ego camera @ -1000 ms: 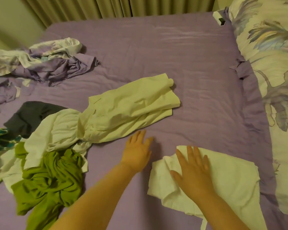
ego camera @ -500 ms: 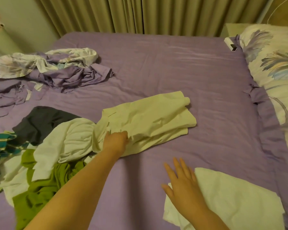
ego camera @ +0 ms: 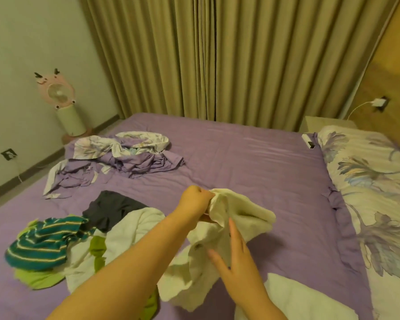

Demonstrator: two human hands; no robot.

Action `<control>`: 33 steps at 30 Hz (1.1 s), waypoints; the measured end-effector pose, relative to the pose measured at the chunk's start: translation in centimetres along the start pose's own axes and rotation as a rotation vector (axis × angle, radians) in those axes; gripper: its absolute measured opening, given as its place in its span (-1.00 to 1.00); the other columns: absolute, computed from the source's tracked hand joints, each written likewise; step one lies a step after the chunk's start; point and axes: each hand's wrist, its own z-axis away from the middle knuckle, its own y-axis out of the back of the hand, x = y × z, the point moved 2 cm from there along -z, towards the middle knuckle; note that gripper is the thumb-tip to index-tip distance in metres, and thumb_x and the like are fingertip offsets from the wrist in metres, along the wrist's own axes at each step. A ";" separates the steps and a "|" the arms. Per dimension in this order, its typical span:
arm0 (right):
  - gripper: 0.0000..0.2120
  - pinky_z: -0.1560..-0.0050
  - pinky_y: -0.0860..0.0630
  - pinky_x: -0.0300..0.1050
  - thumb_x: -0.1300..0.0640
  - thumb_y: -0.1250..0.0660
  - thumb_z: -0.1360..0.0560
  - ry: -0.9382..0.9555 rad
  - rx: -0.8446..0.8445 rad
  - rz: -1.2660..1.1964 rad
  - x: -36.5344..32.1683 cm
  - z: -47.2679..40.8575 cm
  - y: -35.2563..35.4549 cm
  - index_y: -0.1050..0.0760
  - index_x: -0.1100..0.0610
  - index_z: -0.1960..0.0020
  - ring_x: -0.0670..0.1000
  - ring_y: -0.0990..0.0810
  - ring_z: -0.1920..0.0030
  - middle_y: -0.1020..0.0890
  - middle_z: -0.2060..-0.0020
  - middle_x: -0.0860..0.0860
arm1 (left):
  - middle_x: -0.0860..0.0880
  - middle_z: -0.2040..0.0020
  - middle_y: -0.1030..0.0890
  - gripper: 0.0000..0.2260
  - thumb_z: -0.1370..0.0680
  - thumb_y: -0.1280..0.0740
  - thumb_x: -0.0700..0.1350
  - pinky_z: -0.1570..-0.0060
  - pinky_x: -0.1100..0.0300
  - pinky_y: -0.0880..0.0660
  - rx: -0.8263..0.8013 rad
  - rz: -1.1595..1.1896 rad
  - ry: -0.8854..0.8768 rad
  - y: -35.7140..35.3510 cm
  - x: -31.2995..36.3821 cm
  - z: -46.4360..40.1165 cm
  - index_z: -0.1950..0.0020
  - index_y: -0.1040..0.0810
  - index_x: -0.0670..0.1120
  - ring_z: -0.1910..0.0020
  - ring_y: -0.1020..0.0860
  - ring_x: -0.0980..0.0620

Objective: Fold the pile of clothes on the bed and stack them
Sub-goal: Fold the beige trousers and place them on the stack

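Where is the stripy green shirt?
In the head view, the stripy green shirt lies on the left side of the purple bed, atop the unfolded pile, beside the dark garment and left of the left hand.

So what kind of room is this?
A bedroom, most likely in a home: a wide bed with a purple cover, a floral pillow at its head, drawn curtains behind, and loose clothes waiting to be folded.
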 end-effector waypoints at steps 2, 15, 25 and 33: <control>-0.22 -0.31 -0.28 -0.32 -0.24 -0.26 -0.45 0.002 0.054 -0.054 -3.5 0.8 1.2 0.23 -0.31 -0.42 -0.15 -0.22 -0.41 -0.15 -0.47 -0.16 | -0.23 0.26 -0.47 -0.95 -0.50 -0.30 -0.28 0.37 -0.07 -0.62 0.023 0.033 -0.013 1.4 2.6 3.0 0.15 -0.47 -0.20 0.38 -0.53 -0.13; -0.71 0.39 -0.29 -0.22 0.12 -0.24 -0.56 0.153 0.352 -0.116 -21.3 9.6 8.2 -0.33 0.06 0.33 -0.14 -0.32 0.45 -0.42 0.51 -0.16 | -0.15 0.34 -0.63 -0.92 -0.52 -0.29 -0.21 0.40 0.18 -0.55 -0.044 0.115 -0.255 9.8 11.9 21.7 0.14 -0.52 -0.21 0.44 -0.60 -0.03; -0.45 0.01 -0.41 -0.12 0.23 -0.04 -0.58 -0.038 0.408 -0.189 -30.7 14.6 3.9 -0.03 -0.04 -0.53 0.04 -0.49 -0.12 -0.45 -0.31 0.07 | 0.18 0.11 -0.57 -0.82 -0.48 -0.33 -0.13 0.05 0.16 -0.54 0.023 -0.153 -0.674 14.1 4.6 33.1 -0.07 -0.56 0.03 0.16 -0.56 0.19; -0.34 -0.09 -0.46 -0.05 0.36 -0.01 -0.54 0.013 0.345 -0.299 -36.2 19.3 -0.8 -0.03 -0.15 -0.51 0.08 -0.47 -0.16 -0.33 -0.40 0.13 | 0.16 -0.08 -0.53 -0.63 -0.44 -0.36 -0.14 0.04 0.56 -0.32 -0.152 -0.148 -0.864 19.1 1.9 37.0 -0.25 -0.54 -0.05 -0.14 -0.43 0.32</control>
